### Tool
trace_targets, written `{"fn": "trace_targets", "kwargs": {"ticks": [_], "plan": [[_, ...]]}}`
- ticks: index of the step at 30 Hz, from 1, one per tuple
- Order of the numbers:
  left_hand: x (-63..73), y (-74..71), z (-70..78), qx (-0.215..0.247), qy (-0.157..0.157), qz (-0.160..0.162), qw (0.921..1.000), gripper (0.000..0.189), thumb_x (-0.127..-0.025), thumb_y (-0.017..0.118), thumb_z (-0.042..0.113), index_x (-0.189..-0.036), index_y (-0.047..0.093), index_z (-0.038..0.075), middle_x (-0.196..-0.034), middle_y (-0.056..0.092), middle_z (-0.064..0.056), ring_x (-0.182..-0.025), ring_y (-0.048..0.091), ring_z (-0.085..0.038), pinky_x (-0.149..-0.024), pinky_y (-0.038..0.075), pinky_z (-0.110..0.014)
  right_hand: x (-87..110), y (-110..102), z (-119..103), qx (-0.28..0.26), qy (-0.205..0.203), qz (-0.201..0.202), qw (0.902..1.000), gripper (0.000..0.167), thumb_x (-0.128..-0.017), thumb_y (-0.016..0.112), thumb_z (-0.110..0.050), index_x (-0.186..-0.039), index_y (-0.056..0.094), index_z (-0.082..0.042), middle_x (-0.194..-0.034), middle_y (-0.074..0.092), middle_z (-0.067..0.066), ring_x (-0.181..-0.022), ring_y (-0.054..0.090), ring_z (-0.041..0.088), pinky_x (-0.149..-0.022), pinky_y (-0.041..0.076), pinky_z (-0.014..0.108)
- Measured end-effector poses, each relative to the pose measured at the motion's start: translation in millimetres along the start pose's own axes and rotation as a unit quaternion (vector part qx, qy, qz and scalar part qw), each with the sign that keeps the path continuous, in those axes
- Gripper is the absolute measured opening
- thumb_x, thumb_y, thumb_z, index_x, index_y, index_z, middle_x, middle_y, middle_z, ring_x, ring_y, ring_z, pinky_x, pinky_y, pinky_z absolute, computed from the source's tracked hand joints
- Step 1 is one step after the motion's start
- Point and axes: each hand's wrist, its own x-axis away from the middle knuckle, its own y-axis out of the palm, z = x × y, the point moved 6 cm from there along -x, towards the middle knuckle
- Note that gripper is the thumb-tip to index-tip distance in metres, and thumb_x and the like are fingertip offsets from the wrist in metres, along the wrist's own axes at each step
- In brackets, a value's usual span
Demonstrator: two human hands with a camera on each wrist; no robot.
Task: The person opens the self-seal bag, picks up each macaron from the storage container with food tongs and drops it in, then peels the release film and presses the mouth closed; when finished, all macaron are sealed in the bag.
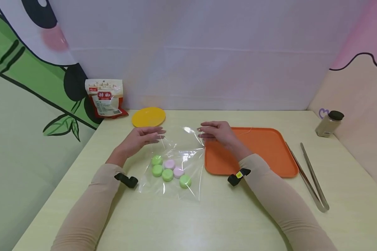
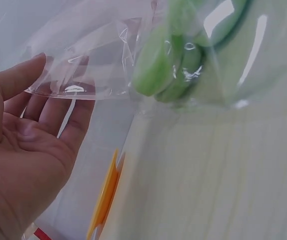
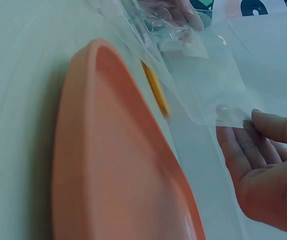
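A clear plastic bag (image 1: pixel 193 162) hangs between the two hands, its top edge toward the back wall. Low in it are several round, macaron-like green pieces (image 1: pixel 167 175) and two lilac ones (image 1: pixel 169 164). My left hand (image 1: pixel 143 138) holds the bag's upper left corner, with film between the thumb (image 2: pixel 26 75) and the fingers behind it. At the opposite upper corner, my right hand (image 1: pixel 218 133) pinches the film between thumb and fingertips, as the right wrist view shows (image 3: pixel 268 150).
An orange tray (image 1: pixel 257 150) lies under and beside the right forearm. Metal tongs (image 1: pixel 315 181) rest to its right, with a black-capped jar (image 1: pixel 329 124) farther back. A yellow plate (image 1: pixel 148 117) and a red-and-white food packet (image 1: pixel 105 98) are at the back left, near the wall.
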Motion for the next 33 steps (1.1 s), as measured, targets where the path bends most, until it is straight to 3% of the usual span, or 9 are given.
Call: {"fn": "trace_targets", "kwargs": {"ticks": [3,10,15,19,23,29,31,33], "plan": [[-0.5,0.9,2.0,0.031,0.01,-0.003,0.9994,0.044,-0.103,0.058,0.018,-0.143,0.053,0.0,-0.136,0.063,-0.01,-0.121,0.062,-0.027,-0.1,0.05,-0.036,0.7,-1,1,-0.008,0.004,-0.001,1.0,0.037,-0.099,0.064,-0.009,-0.134,0.059,0.004,-0.123,0.068,0.021,-0.103,0.07,0.034,-0.085,0.058,0.038],[0.6,1.4,6.1,0.09,0.027,0.0,0.9956,0.033,-0.107,0.049,0.021,-0.133,0.064,0.005,-0.126,0.068,-0.01,-0.115,0.066,-0.02,-0.098,0.051,-0.035,3.2,0,0,-0.02,0.001,-0.004,0.9998,0.035,-0.099,0.063,-0.008,-0.132,0.06,0.005,-0.122,0.067,0.023,-0.1,0.072,0.031,-0.086,0.058,0.039],[-0.5,-3.1,7.9,0.081,0.038,0.051,0.9947,0.033,-0.105,0.055,0.022,-0.131,0.066,0.004,-0.121,0.071,-0.01,-0.11,0.068,-0.02,-0.095,0.053,-0.034,4.8,0,-3,-0.01,-0.013,0.004,0.9999,0.033,-0.098,0.064,-0.008,-0.128,0.063,0.005,-0.12,0.068,0.024,-0.098,0.072,0.032,-0.082,0.059,0.039],[0.4,-7.3,9.7,0.095,0.042,0.101,0.9894,0.036,-0.101,0.062,0.019,-0.135,0.063,0.007,-0.114,0.073,-0.009,-0.103,0.071,-0.02,-0.092,0.055,-0.032,5.7,1,-6,-0.005,-0.03,0.007,0.9995,0.031,-0.097,0.067,-0.008,-0.125,0.065,0.006,-0.114,0.07,0.023,-0.099,0.071,0.035,-0.079,0.06,0.038],[1.1,-7.8,11.0,0.107,0.045,0.113,0.9868,0.037,-0.1,0.063,0.019,-0.136,0.062,0.007,-0.111,0.074,-0.007,-0.1,0.072,-0.02,-0.091,0.055,-0.032,6.8,2,-7,0.004,-0.045,0.003,0.999,0.031,-0.097,0.066,-0.007,-0.125,0.065,0.006,-0.114,0.07,0.023,-0.102,0.069,0.038,-0.081,0.059,0.041],[2.2,-10.4,10.5,0.105,0.045,0.121,0.9862,0.035,-0.1,0.063,0.024,-0.129,0.067,0.005,-0.107,0.075,-0.006,-0.099,0.072,-0.02,-0.09,0.055,-0.033,8.4,-1,-9,0.068,-0.075,0.024,0.9946,0.028,-0.097,0.067,-0.011,-0.122,0.069,0.003,-0.113,0.072,0.019,-0.11,0.066,0.038,-0.094,0.054,0.048],[2.1,-12.1,9.6,0.091,0.045,0.126,0.9869,0.035,-0.1,0.064,0.024,-0.129,0.067,0.005,-0.107,0.075,-0.006,-0.098,0.073,-0.02,-0.089,0.055,-0.032,9.8,-2,-11,0.11,-0.086,0.042,0.9892,0.027,-0.097,0.068,-0.015,-0.119,0.072,0.0,-0.108,0.073,0.011,-0.105,0.065,0.033,-0.094,0.053,0.046],[1.8,-13.4,9.1,0.07,0.044,0.129,0.9881,0.035,-0.1,0.064,0.024,-0.129,0.067,0.005,-0.108,0.075,-0.006,-0.097,0.073,-0.019,-0.088,0.056,-0.03,11.1,-4,-13,0.144,-0.092,0.057,0.9837,0.025,-0.096,0.07,-0.018,-0.117,0.075,-0.004,-0.093,0.071,0.005,-0.088,0.062,0.026,-0.083,0.053,0.042]]}}
